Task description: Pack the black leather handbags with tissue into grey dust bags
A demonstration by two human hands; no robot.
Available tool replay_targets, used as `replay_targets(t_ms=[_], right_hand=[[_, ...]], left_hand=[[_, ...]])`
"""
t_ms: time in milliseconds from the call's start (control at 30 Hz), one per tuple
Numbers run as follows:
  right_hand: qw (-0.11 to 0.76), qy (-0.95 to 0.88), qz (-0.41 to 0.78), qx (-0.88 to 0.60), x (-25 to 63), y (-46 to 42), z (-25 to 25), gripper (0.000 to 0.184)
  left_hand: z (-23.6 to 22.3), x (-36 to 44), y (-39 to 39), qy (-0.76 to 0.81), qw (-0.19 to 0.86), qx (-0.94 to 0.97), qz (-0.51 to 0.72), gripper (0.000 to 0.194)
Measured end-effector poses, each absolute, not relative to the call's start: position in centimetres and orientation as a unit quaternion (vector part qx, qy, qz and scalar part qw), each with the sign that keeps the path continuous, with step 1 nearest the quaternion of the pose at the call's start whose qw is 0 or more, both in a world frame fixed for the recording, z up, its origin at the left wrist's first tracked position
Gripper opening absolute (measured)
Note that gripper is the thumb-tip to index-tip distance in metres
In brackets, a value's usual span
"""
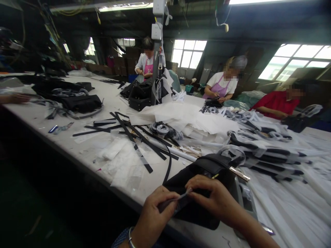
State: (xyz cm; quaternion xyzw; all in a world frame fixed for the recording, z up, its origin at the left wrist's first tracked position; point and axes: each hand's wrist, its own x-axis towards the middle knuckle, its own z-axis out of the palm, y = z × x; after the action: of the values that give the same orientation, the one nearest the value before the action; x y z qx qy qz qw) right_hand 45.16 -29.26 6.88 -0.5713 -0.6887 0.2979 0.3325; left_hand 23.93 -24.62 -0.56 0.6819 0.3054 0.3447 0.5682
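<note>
My left hand [156, 213] pinches one end of a narrow dark strip [183, 200] with a greyish, filmy sheen. The other end is between the thumb and fingertips of my right hand [213, 194], so the strip spans the short gap between both hands. Just behind and under them a black bag [181, 175] lies at the table's front edge, partly hidden by my hands. A gold-coloured metal bar [240, 174] shows on the bag's right side. From its back a thin black strap [168, 165] curves up. Whether the strip is attached to the bag I cannot tell.
Black strips [139, 141] and clear plastic sheets [121, 158] litter the white table [85, 144]. Wrapped black handles [274, 158] are piled right, white sheets [181, 115] behind. A post [156, 58] rises mid-table. Several co-workers sit around; another person's hand [15, 99] reaches in at left.
</note>
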Motion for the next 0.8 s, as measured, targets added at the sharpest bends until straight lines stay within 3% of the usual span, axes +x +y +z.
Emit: replay_targets(t_ms=[300,533,700,800], right_hand=[[0.327,-0.709,0.321,-0.536,46.1,-29.5,7.3,0.017],[0.333,-0.717,0.303,-0.532,46.2,-29.2,7.3,0.021],[0.346,-0.715,0.304,-0.527,46.0,-29.1,7.1,0.019],[0.349,-0.711,0.302,-0.531,45.9,-29.2,7.2,0.017]], left_hand=[[-1.2,23.9,-25.5,0.189,0.345,0.822,0.413,0.03],[-0.8,24.1,-25.2,0.237,0.322,0.81,0.43,0.051],[-0.6,24.2,-24.9,0.236,0.327,0.814,0.419,0.032],[-1.2,24.1,-24.7,0.207,0.284,0.831,0.43,0.034]])
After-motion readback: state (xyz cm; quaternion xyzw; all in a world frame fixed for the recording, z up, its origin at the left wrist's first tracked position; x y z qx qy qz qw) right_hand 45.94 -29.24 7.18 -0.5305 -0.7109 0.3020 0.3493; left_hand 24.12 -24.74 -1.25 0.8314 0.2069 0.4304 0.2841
